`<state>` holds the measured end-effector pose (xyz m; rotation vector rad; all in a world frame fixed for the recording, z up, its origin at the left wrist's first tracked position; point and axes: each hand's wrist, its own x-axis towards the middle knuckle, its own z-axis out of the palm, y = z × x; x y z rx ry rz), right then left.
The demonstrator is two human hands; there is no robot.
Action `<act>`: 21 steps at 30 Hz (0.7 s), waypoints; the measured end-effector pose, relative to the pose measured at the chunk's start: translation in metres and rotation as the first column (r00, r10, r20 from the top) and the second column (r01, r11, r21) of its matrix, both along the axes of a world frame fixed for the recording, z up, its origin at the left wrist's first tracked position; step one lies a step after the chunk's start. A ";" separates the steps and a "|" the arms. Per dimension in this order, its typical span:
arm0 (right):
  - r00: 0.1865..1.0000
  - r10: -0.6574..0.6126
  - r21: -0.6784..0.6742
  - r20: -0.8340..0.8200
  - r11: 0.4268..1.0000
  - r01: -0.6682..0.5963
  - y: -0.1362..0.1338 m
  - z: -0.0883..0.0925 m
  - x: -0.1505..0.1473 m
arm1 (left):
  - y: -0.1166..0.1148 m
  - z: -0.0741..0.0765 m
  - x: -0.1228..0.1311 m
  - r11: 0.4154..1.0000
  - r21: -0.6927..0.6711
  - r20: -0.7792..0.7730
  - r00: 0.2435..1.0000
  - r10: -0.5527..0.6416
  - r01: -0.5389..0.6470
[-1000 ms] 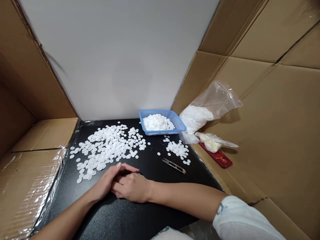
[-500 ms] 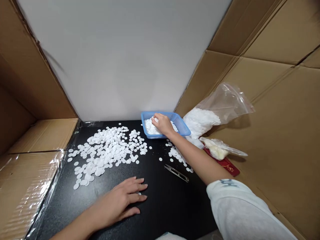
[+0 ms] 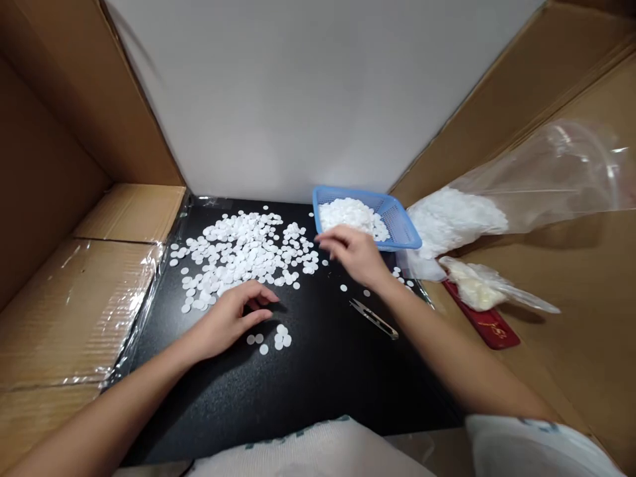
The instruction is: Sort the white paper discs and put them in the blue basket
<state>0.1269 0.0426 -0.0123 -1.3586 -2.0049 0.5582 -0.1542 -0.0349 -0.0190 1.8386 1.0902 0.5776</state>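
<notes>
My left hand (image 3: 238,315) is over the black table, fingers curved, with a gap between thumb and fingertips and nothing visible in it. Just right of its thumb lies a small group of white round discs (image 3: 279,338). My right hand (image 3: 354,257) is at the near rim of a blue plastic basket (image 3: 405,225), outside it, its fingers bent and slightly apart. No object shows in the right hand. Inside the basket is a heap of white discs (image 3: 350,215). A large spread of loose discs (image 3: 253,248) covers the table beyond my left hand.
Metal thread snips (image 3: 373,319) lie beside my right forearm. To the right are a clear bag of white discs (image 3: 454,218), a small bag with pale yellowish contents (image 3: 477,288) and a red flat case (image 3: 489,324). Cardboard walls (image 3: 561,278) and a white back panel (image 3: 298,99) enclose the table.
My right hand has come out of the basket toward me. My left hand has lifted and curled, and a small group of discs now shows beside it. The view has shifted.
</notes>
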 end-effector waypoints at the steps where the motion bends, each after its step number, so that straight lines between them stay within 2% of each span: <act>1: 0.988 0.154 -0.151 -0.027 0.976 -0.156 -0.022 -0.005 -0.009 | -0.002 0.001 -0.005 1.000 0.000 -0.078 0.997 -0.018 0.018; 2: 0.967 0.253 -0.257 -0.040 0.932 -0.255 -0.044 -0.011 -0.018 | -0.006 0.002 -0.009 1.000 0.011 -0.138 0.990 -0.027 0.028; 3: 0.951 0.307 -0.339 -0.041 0.891 -0.302 -0.064 -0.017 -0.027 | -0.012 0.000 -0.012 0.999 0.023 -0.187 0.982 -0.030 0.035; 4: 0.946 0.322 -0.377 -0.031 0.873 -0.309 -0.081 -0.022 -0.036 | -0.019 -0.003 -0.013 0.999 0.039 -0.224 0.974 -0.026 0.035; 6: 0.946 0.324 -0.390 0.017 0.873 -0.293 -0.107 -0.028 -0.052 | -0.033 -0.011 -0.010 0.995 0.102 -0.249 0.968 0.040 -0.015; 8: 0.950 0.308 -0.370 0.050 0.889 -0.269 -0.120 -0.030 -0.065 | -0.044 -0.020 -0.002 0.989 0.138 -0.226 0.970 0.088 -0.057; 11: 0.957 0.283 -0.340 0.067 0.908 -0.245 -0.123 -0.031 -0.079 | -0.049 -0.027 0.010 0.984 0.151 -0.161 0.980 0.114 -0.089; 16: 0.958 0.263 -0.308 0.111 0.926 -0.219 -0.119 -0.036 -0.088 | -0.049 -0.028 0.020 0.972 0.185 -0.070 0.985 0.159 -0.144; 21: 0.904 0.292 -0.277 0.311 0.938 -0.208 -0.118 -0.036 -0.094 | -0.056 -0.028 0.021 0.964 0.220 -0.033 0.986 0.162 -0.151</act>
